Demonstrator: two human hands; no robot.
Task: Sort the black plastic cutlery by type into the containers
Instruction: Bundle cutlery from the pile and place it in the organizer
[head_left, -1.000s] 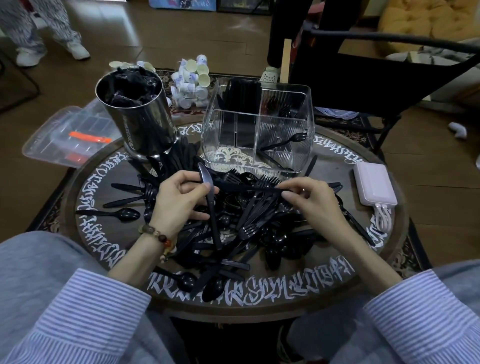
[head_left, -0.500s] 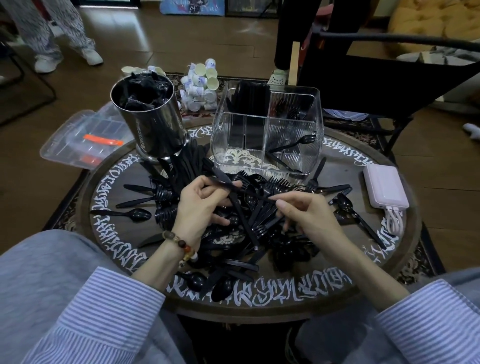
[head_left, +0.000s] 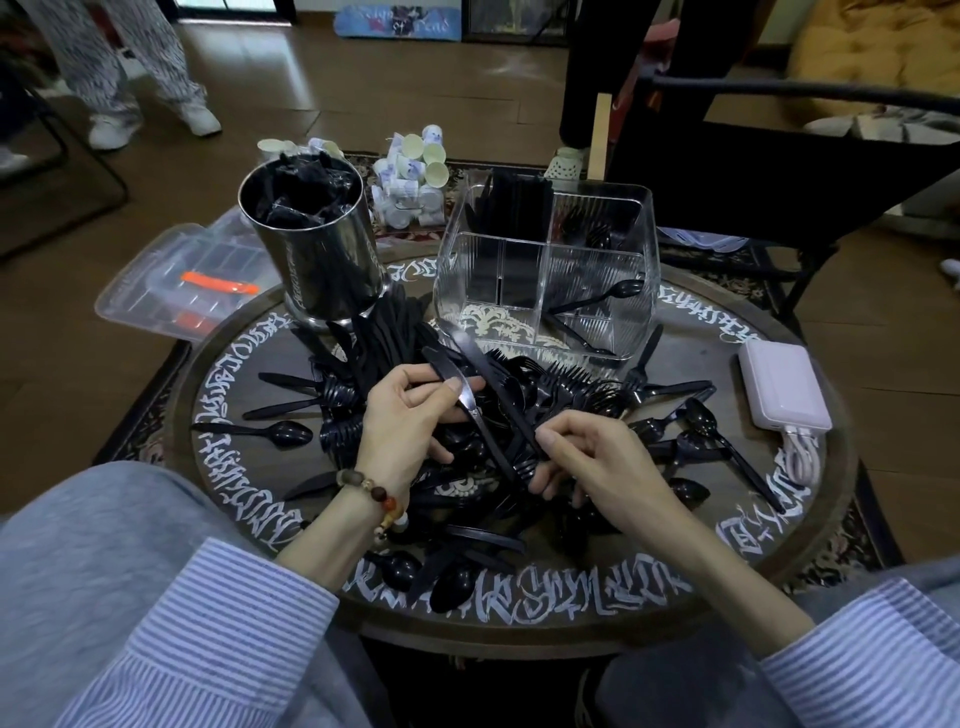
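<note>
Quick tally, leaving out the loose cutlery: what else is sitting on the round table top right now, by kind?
Metal canister: 1
Clear divided container: 1
Pink power bank, with its cable: 1
Total: 3

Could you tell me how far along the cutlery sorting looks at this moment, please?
Early on. Done: the clear divided container holds black handles standing in a back compartment and a spoon or two on the right. In hand: the left hand grips knives, and the right hand pinches another piece. Left: the big mixed pile on the round table.
</note>
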